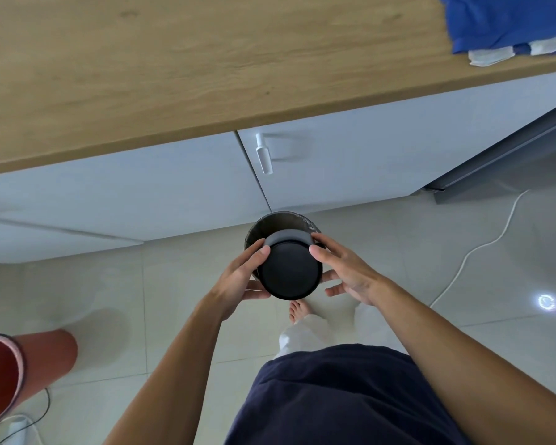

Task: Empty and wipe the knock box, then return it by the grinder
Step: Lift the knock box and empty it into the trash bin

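Both arms reach out and down. The left hand (241,277) and right hand (344,274) clasp the knock box (289,271) from either side, fingers spread along its wall. The round black box is turned over, flat base towards the viewer, held above a dark bin (280,224) on the floor, below the wooden worktop (174,75).

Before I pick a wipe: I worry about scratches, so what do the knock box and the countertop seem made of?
Knock box: matte black, even sheen, likely plastic or coated metal; its grey band looks rubbery. Countertop: wood-grain pattern with a satin finish, either wood or laminate.
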